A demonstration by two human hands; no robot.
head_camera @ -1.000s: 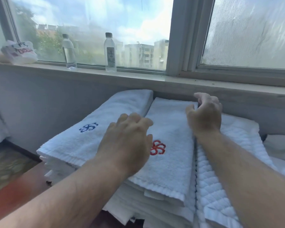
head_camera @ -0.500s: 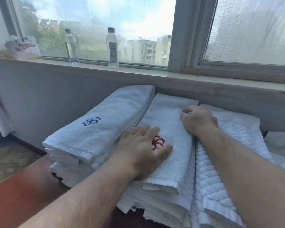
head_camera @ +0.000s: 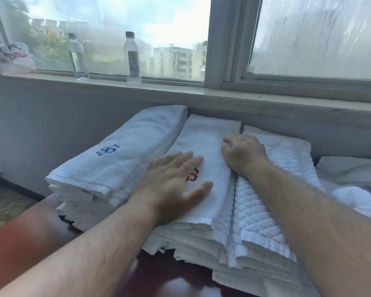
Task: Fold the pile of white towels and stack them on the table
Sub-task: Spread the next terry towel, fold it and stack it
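Pressing flat, your left hand (head_camera: 176, 187) lies with straight fingers on the middle towel (head_camera: 204, 146), on top of its stack on the table (head_camera: 30, 243). Your right hand (head_camera: 243, 154) curls at the towel's right edge; I cannot tell if it grips.

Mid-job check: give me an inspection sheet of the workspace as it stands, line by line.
Surface: dark glossy table, partly bare at the near edge.
Job's things: three stacks side by side; blue-logo towel tops the left, red-logo towel the middle, quilted towel the right. Unfolded white linen lies at far right.
Clutter: nothing seen on the table.
Hands: left hand flat on the red-logo towel; right hand curled at that towel's right edge, grip unclear.
Cables: nothing seen.
Surroundings: two bottles and a plastic bag on the windowsill.
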